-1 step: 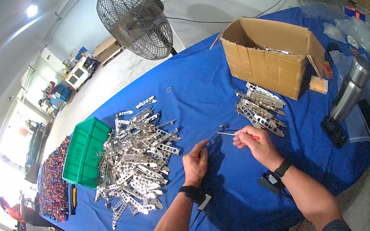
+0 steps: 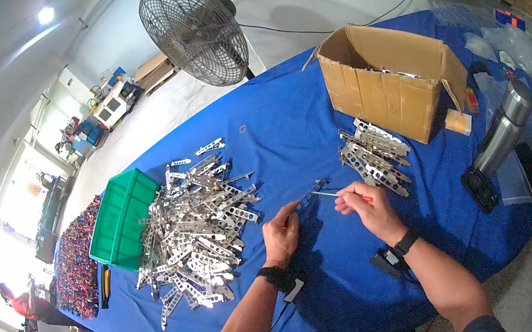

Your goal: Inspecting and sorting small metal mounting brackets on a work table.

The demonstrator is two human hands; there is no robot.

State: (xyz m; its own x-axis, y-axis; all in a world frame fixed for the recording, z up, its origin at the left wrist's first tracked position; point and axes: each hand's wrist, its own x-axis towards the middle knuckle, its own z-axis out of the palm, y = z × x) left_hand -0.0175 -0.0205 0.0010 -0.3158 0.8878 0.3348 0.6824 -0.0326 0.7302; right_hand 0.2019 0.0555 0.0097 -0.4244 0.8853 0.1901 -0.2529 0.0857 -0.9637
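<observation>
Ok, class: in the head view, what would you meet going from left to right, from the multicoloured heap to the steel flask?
Multicoloured heap, green bin, large pile of metal pieces, left hand, perforated strip, right hand with red-handled tool, steel flask.

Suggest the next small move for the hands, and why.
Probably ease the tip of the red-handled tool gently onto the perforated metal strip: the right hand grips the tool, shaft toward the strip, and the left hand holds the strip's near end. Tip contact is too small to confirm.
</observation>
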